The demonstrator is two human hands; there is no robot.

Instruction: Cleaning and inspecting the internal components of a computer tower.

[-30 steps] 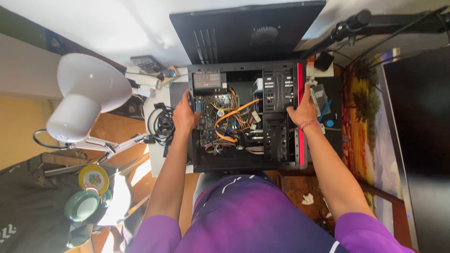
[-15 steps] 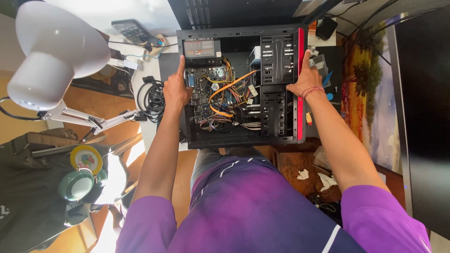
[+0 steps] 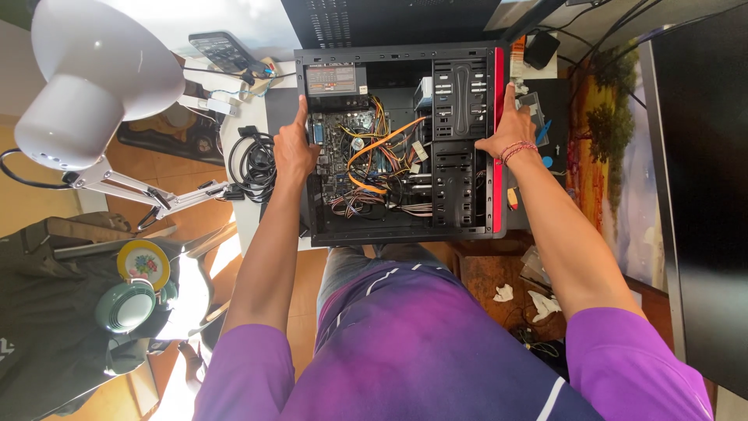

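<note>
An open black computer case [image 3: 397, 232] with a red front edge lies on its side on a desk in front of me. Inside it show a circuit board, orange and mixed cables [image 3: 382, 148] and drive bays [image 3: 456, 101]. My left hand [image 3: 294, 146] grips the case's left rim, index finger pointing up along it. My right hand [image 3: 508, 131] presses on the red front edge [image 3: 497, 195], fingers closed over it. A red string bracelet circles that wrist. My purple shirt fills the bottom of the view.
A white desk lamp [image 3: 93, 78] on a jointed arm hangs at upper left. A coil of black cable [image 3: 253, 168] lies beside the case. A phone [image 3: 222, 51] rests at the back. A dark bag [image 3: 47, 312] and green headphones [image 3: 125, 304] sit lower left. A dark monitor [image 3: 701, 156] stands right.
The view has tipped downward, so the case sits higher in frame and more of my shirt shows. Both hands have stayed on the case's two sides.
</note>
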